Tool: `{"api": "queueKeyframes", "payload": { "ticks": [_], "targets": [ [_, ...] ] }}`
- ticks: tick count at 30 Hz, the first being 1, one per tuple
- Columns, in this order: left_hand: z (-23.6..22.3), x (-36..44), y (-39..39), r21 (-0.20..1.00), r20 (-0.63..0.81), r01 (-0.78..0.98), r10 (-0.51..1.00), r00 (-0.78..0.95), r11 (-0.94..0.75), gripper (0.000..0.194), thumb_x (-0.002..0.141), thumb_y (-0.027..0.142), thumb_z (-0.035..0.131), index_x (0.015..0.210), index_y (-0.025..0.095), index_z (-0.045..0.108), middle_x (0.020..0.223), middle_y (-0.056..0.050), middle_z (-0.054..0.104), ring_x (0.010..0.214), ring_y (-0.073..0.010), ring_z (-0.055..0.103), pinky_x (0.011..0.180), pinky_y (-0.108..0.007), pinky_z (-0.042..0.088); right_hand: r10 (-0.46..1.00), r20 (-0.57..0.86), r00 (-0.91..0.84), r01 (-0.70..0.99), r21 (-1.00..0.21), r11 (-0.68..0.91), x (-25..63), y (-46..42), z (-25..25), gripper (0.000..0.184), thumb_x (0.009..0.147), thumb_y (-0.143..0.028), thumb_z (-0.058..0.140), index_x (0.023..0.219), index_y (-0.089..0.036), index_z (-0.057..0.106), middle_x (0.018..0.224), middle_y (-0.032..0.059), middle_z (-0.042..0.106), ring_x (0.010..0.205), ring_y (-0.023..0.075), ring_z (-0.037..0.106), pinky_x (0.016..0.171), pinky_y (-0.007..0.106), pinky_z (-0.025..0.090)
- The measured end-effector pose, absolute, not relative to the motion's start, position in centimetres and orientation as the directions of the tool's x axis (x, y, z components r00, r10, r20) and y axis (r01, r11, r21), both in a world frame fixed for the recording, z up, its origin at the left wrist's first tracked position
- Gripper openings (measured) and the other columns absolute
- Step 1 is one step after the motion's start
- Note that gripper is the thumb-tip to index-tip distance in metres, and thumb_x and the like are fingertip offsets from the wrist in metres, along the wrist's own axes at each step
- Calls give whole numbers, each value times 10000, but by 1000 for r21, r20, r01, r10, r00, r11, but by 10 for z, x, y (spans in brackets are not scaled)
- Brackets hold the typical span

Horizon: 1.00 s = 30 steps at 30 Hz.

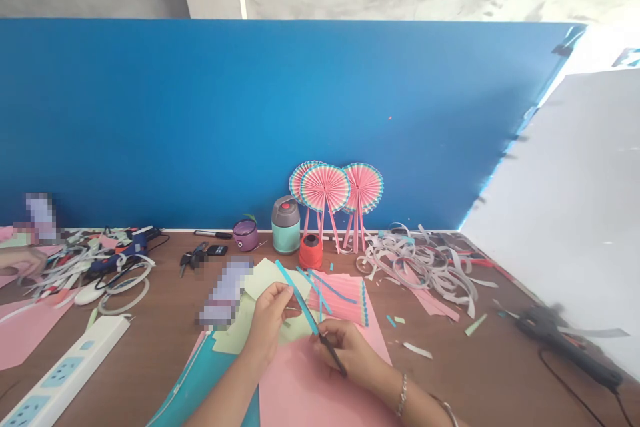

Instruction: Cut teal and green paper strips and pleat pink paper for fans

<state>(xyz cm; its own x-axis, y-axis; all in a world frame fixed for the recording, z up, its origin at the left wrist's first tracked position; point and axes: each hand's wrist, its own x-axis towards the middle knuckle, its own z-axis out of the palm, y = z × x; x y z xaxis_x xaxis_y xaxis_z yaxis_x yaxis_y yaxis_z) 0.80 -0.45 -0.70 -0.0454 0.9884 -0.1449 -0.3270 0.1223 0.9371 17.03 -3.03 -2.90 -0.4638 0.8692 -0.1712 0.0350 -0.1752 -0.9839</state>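
My left hand pinches a narrow blue paper strip between thumb and fingers. The strip slants down to the right and meets my right hand. That hand is closed around a slim dark tool, whose exact kind I cannot make out. Beneath both hands lies a large pink paper sheet. Just beyond is pleated pink paper with blue edging on its right end, and loose blue strips lie on it. Pale green sheets spread out by my left hand.
Three pleated paper fans stand against the blue partition, behind a thermos and red thread spool. Curled paper strips and a glue gun lie right; a power strip and another person's hand are left.
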Motion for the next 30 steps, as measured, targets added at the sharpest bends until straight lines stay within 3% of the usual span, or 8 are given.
{"api": "queueKeyframes", "payload": {
  "ticks": [30],
  "targets": [
    [-5, 8, -6, 942, -137, -313, 990, -16, 125, 245, 671, 370, 657, 618, 174, 520, 596, 32, 531, 594, -113, 540, 571, -220, 466, 872, -160, -463, 78, -987, -140, 171, -30, -28, 322, 620, -411, 705, 685, -156, 519, 458, -85, 424, 374, 34, 321, 371, 167, 247]
  ]
}}
